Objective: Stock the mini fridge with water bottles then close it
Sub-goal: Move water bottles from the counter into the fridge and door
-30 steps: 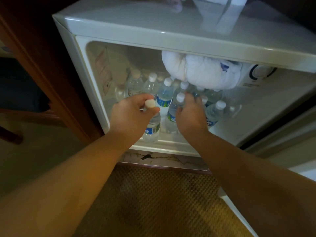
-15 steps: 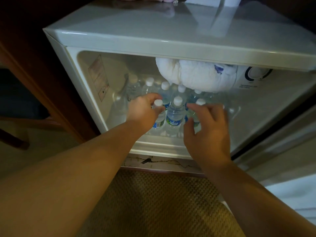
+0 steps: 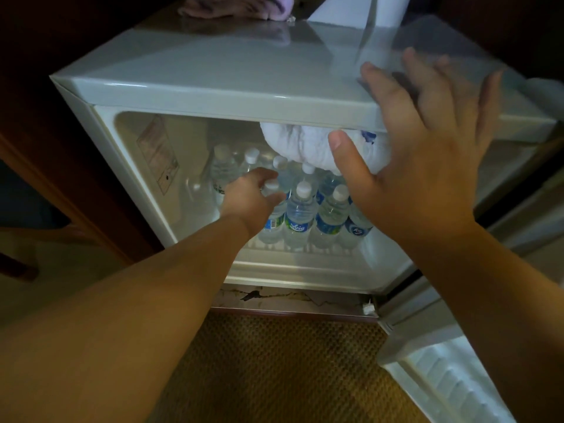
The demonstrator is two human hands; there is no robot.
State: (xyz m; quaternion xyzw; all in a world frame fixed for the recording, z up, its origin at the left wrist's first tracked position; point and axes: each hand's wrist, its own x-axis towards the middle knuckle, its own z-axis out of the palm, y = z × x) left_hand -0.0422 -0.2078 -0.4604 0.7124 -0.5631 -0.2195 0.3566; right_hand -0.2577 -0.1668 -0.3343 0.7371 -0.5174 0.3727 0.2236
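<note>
A: where's the left hand (image 3: pixel 250 195) rn?

B: I've got it inside the mini fridge (image 3: pixel 213 83), fingers curled round the neck of a water bottle (image 3: pixel 271 209) at the front-left of the shelf, next to the other bottles (image 3: pixel 317 215).

A: and the right hand (image 3: pixel 427 148)?

B: fingers spread, holding nothing, up at the fridge's top front edge, right side. door (image 3: pixel 451 383) open, bottom right.
</note>
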